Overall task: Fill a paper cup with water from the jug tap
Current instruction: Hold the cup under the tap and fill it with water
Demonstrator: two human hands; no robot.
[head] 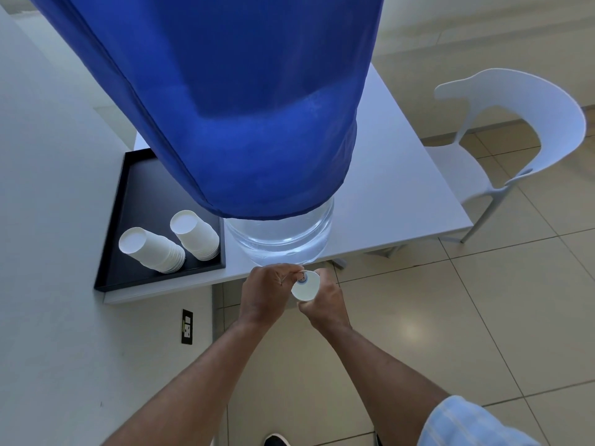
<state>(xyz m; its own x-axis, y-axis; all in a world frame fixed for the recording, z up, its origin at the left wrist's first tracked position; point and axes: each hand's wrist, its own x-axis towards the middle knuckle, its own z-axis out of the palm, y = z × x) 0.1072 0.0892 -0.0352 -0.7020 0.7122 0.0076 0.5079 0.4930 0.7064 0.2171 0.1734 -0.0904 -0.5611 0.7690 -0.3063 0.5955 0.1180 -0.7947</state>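
A large clear water jug under a blue cloth cover stands at the front edge of a white table. Its small tap sticks out over the edge. My left hand pinches the tap from the left. My right hand grips a white paper cup from below and holds it right under the tap, mouth tilted up towards me. I cannot tell whether water is flowing.
A black tray on the table's left holds two upside-down stacks of white paper cups. A white plastic chair stands to the right on the tiled floor. A wall with a socket lies to the left.
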